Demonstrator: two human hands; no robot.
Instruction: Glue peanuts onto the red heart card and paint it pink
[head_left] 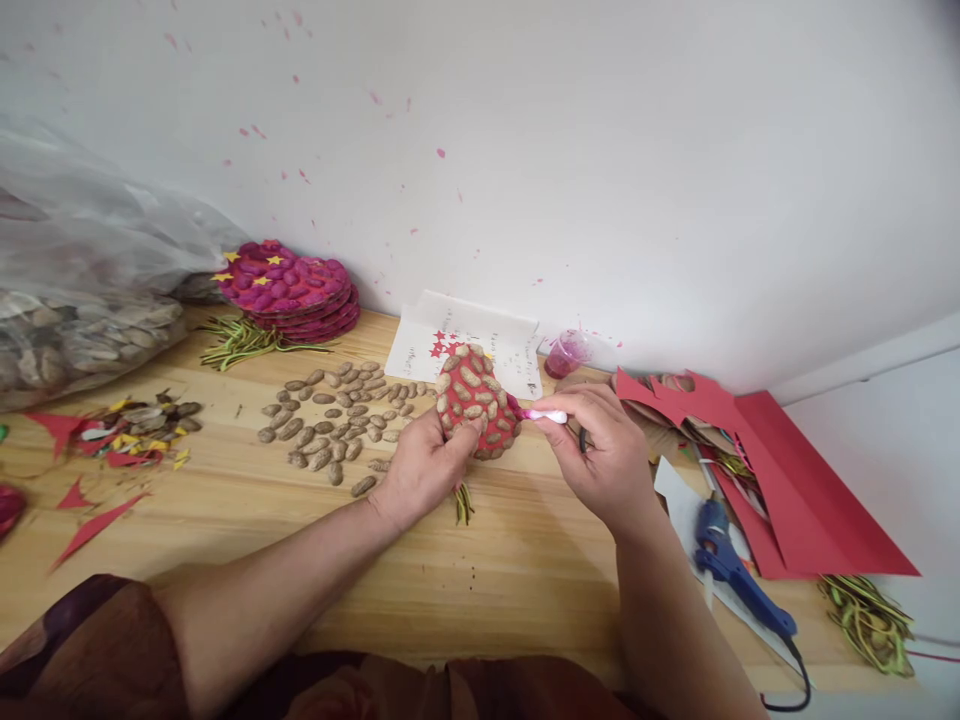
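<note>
My left hand (424,460) is closed on the near edge of a red oval card (491,432) covered in whole peanuts, tilted above the table. Its thumb presses on the front, and some green stems (464,505) show below it. A white-handled paintbrush (551,415) is pinched in my right hand (607,450). The brush's magenta tip meets the card's right edge, where the paint looks wet; the other visible peanuts are still tan. Behind the card, a clear cup of magenta paint (566,355) stands by the wall.
Loose peanuts (322,430) spread left of the card. Painted peanut cards (300,290) are stacked at back left, near a bag of peanuts (75,340). A written sheet (502,340) lies behind. At right are a blue glue gun (739,570) and red cardboard (810,490).
</note>
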